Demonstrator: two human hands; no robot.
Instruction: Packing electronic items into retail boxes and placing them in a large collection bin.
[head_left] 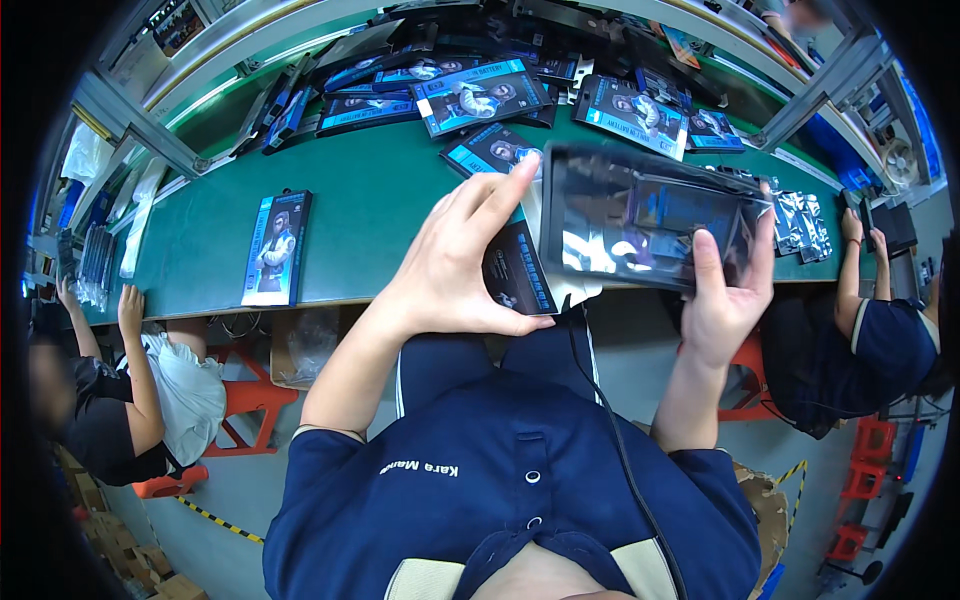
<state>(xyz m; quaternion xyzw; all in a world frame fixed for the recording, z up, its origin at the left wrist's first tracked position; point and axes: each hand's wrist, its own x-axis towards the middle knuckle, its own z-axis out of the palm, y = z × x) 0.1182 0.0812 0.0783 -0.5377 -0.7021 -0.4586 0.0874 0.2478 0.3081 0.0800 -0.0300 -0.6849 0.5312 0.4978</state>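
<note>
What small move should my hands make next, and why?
Perhaps line the tray up with the box: your right hand holds the tray, your left hand the box, and their edges lean at different angles.

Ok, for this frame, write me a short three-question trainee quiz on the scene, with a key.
1. Which hand holds the clear plastic tray?
2. True or false: the left hand is empty.
3. Fill in: a blue box lies by itself on the green table, to the ____ of the left hand.

Key:
1. The right hand.
2. False; it grips a dark box.
3. Left.
</note>
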